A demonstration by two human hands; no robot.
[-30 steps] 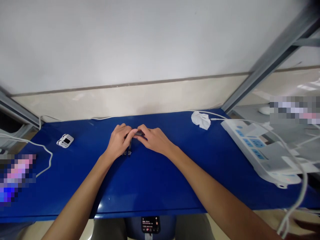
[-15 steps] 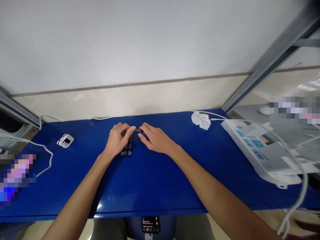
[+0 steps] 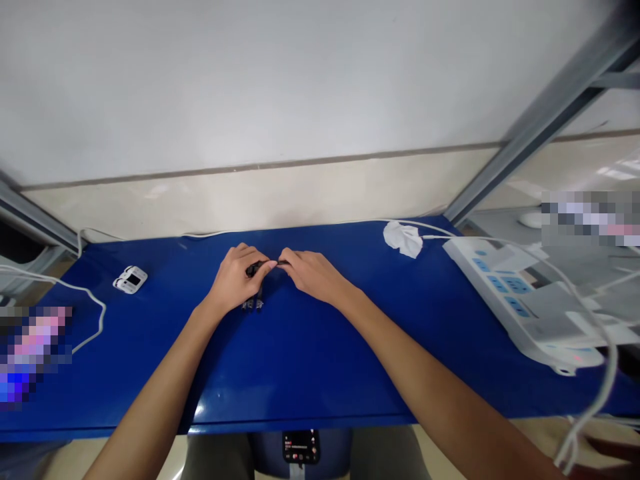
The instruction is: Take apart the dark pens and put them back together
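Note:
My left hand (image 3: 236,279) is closed around a small bundle of thin black strands (image 3: 254,269) that look like cables. Several shiny, pale-tipped ends (image 3: 251,306) of the bundle stick out below its fingers, near the blue tabletop (image 3: 320,360). A short dark piece of it runs between my two sets of fingertips. My right hand (image 3: 316,277) pinches the right end of this piece between thumb and forefinger. Both hands are almost touching, just above the table. The middle of the bundle is hidden by my left hand, and its exact kind is too small to make out.
A small white device with a dark screen (image 3: 131,280) lies at the left. Toward the right are a crumpled white tissue (image 3: 403,239) and a white power strip (image 3: 495,287) with cables. A wall (image 3: 280,200) closes off the back. A phone (image 3: 301,447) rests below the table edge.
My right thumb has closed toward the forefinger, so the right hand now pinches the dark piece. The fingertips of both hands have come a little closer and slightly lower.

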